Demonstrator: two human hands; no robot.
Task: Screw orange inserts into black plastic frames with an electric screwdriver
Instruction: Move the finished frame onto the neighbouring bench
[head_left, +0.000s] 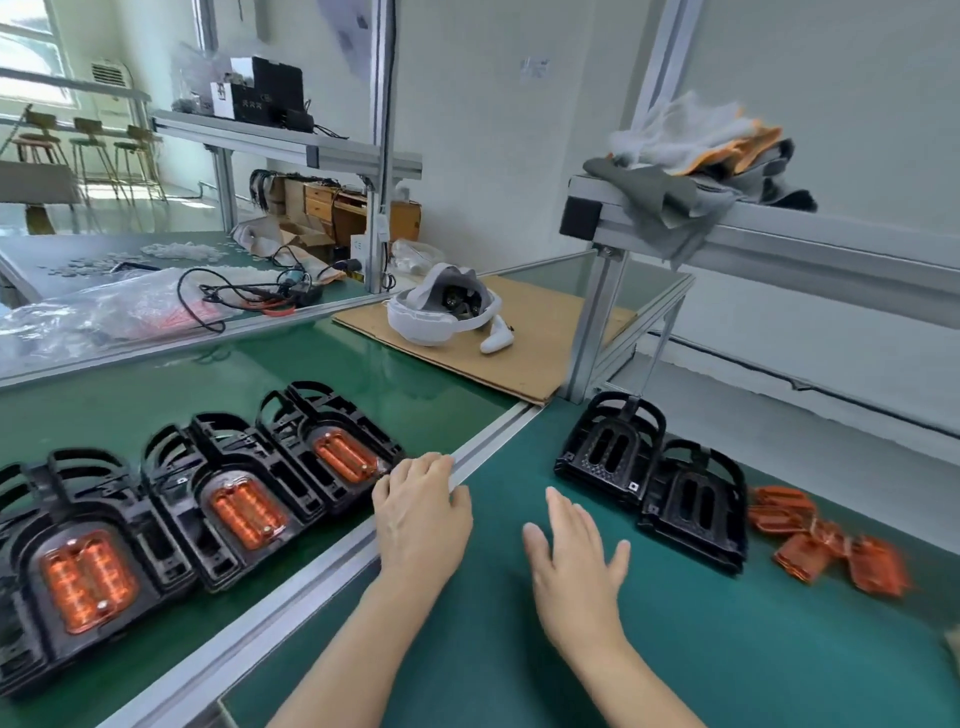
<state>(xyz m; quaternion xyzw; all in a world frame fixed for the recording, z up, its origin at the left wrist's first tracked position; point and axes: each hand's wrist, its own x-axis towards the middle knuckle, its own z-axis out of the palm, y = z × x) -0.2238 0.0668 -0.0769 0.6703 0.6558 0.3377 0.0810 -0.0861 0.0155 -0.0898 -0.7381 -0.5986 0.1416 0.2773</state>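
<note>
So right now both my hands are empty. Left hand (422, 512) rests with fingers loosely curled on the aluminium rail (311, 587) between the two mats, just beside the nearest of the finished frames (234, 506), holding nothing. Right hand (574, 561) is flat and spread over the green mat (727, 649), fingers straight, also gripping nothing.

Three black frames on the left already have orange inserts seated in them. Over on the right, two empty frames (654, 483) lie touching each other, and a loose pile of orange inserts (826, 540) sits just right of them, a bit blurry so I can't count them.

My read is I'm between units, so the next step is grabbing an empty frame. To do it well, I'd reach the right hand to the nearer of the two, pull it onto the open mat in front of me, cavity up, then pick one insert and seat it flush before any screwing.

Annoying bit: I can't see the electric screwdriver anywhere near me, so I'd find that first. There's also a white headset (441, 312) on cardboard (545, 332) at the far side, out of the way.
</note>
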